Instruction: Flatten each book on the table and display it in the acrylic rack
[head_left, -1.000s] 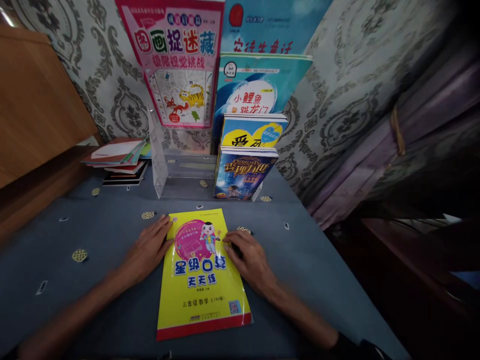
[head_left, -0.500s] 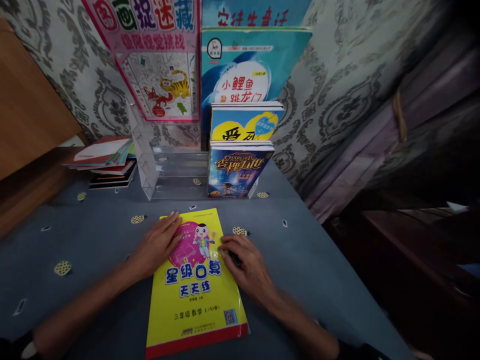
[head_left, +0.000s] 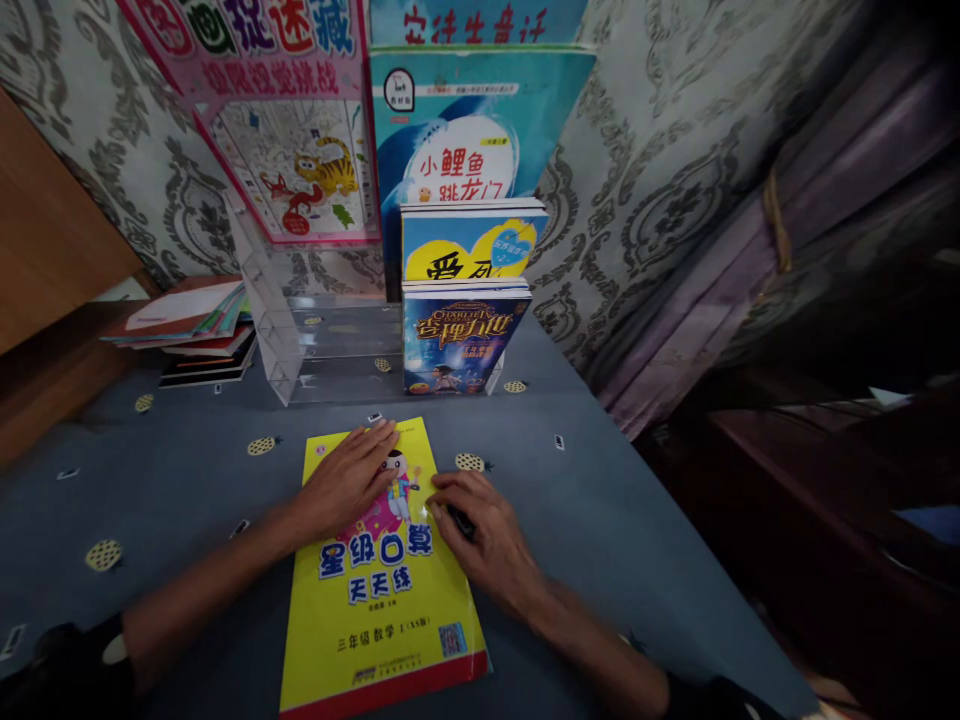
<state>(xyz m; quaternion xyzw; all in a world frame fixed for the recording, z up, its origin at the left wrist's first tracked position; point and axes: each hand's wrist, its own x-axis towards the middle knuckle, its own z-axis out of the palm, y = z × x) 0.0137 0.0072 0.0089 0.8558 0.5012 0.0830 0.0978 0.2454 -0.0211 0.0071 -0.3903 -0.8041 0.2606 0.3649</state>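
A yellow workbook [head_left: 382, 640] with a red bottom strip lies closed on the table, cover up. My left hand [head_left: 345, 482] rests flat on the upper part of its cover, fingers stretched out, hiding part of the pink round picture. At the book's right edge is my right hand [head_left: 484, 530], its fingers curled and the fingertips at the edge. A small dark object [head_left: 461, 522] shows between its thumb and fingers; its kind cannot be made out.
A clear acrylic book stand [head_left: 289, 345] behind the workbook holds several upright books, among them a blue one [head_left: 457, 345] in front and a pink one [head_left: 292, 170]. A pile of books and papers [head_left: 187, 325] lies at the left. The table's right edge slopes away beside a curtain [head_left: 667, 340].
My left hand has slid right over the cover, now hiding more of the picture. My right hand stays at the book's edge. The view has shifted slightly.
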